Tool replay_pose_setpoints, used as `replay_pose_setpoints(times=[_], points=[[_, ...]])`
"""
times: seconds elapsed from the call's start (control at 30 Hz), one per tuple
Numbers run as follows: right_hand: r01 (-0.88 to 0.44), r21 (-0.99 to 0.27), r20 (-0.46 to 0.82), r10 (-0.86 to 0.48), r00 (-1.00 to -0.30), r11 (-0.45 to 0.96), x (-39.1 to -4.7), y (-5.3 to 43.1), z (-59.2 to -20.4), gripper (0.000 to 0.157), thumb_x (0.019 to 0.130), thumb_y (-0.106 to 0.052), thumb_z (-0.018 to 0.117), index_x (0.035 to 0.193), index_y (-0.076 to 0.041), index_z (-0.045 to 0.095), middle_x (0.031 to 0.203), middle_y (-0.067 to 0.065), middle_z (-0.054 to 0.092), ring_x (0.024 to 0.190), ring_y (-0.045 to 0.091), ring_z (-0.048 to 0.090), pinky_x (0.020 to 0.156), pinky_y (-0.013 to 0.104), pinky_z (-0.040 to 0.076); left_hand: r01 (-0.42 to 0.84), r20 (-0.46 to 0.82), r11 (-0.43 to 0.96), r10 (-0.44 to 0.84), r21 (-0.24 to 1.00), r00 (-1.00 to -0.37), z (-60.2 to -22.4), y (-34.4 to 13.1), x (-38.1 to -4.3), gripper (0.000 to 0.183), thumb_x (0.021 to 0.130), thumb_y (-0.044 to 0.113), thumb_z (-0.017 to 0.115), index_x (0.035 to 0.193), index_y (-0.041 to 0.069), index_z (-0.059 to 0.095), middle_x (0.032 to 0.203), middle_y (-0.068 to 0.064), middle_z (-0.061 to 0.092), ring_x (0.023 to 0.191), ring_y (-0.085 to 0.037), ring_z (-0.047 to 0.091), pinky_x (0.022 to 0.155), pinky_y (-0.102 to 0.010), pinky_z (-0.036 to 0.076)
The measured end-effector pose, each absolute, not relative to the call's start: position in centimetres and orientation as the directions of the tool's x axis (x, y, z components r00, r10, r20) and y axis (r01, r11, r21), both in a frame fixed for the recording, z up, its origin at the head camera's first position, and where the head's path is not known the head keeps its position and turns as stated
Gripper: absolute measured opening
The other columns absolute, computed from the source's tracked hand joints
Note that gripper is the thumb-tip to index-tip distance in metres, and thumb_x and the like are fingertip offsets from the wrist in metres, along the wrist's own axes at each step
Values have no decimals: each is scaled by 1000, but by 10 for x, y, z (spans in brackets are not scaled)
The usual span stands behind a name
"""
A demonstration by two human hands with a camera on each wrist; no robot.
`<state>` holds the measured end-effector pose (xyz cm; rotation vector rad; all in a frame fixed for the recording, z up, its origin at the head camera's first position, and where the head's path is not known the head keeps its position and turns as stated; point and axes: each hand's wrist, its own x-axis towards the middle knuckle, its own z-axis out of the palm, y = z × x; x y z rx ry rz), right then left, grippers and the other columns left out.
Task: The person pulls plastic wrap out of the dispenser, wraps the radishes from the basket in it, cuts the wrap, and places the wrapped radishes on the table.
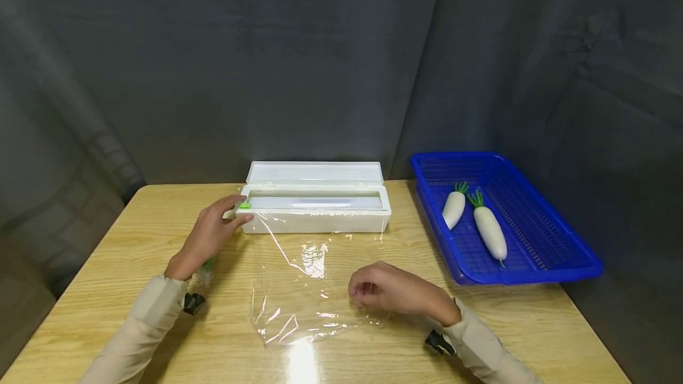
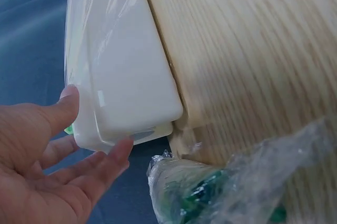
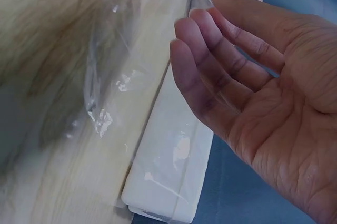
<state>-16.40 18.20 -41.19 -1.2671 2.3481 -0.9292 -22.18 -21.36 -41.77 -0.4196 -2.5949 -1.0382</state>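
A white cling film dispenser stands at the table's back with its lid raised and a roll inside. Clear cling film runs from it over its front and across the table. My left hand is at the dispenser's left end, beside a green slider. In the left wrist view, the left fingers are spread around that end; firm contact cannot be told. Over the film's right side, my right hand is loosely curled. The right wrist view shows nothing held in its fingers.
At right, a blue plastic basket holds two white radishes with green tops. Below my left wrist lies a film-wrapped item with green parts, mostly hidden in the head view. Dark curtains hang behind the wooden table.
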Motion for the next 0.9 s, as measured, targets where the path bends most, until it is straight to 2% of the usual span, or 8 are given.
replay_pose_setpoints(times=[0.27, 0.53, 0.63, 0.77, 0.9], points=[[-643, -619, 64, -786, -615, 452, -163, 186, -405, 8, 98, -3, 71, 102, -9, 75, 95, -7, 71, 84, 0, 59, 78, 23, 56, 403, 414, 691, 164, 600, -896, -420, -215, -225, 45, 97, 14, 76, 137, -6, 64, 143, -33, 57, 122, -51, 64, 85, -59, 60], [-648, -593, 83, -765, -639, 477, -163, 192, -396, 9, 100, -5, 69, 107, -7, 74, 100, -4, 72, 90, 1, 61, 81, 28, 58, 421, 433, 689, 170, 590, -885, -422, -216, -228, 44, 96, 10, 76, 135, -9, 65, 143, -36, 55, 129, -52, 58, 82, -55, 60], [-652, -583, 106, -751, -652, 484, -163, 197, -389, 7, 101, -6, 69, 106, -7, 74, 100, -4, 72, 90, 1, 62, 81, 27, 58, 416, 428, 689, 167, 594, -888, -422, -216, -228, 45, 96, 10, 76, 135, -8, 65, 142, -36, 55, 123, -51, 63, 79, -53, 61], [-671, -549, 172, -718, -674, 499, -164, 207, -377, 5, 101, -9, 70, 103, -10, 74, 98, -6, 72, 89, 3, 63, 80, 29, 59, 386, 401, 685, 148, 618, -904, -423, -216, -229, 45, 97, 13, 76, 136, -7, 65, 141, -33, 58, 111, -50, 70, 73, -41, 63], [-669, -524, 237, -664, -709, 527, -165, 222, -366, 5, 101, -10, 70, 103, -12, 74, 99, -7, 72, 89, 5, 65, 80, 31, 59, 368, 384, 683, 137, 631, -913, -423, -219, -231, 46, 97, 14, 76, 135, -8, 65, 139, -30, 61, 107, -49, 71, 68, -25, 56]])
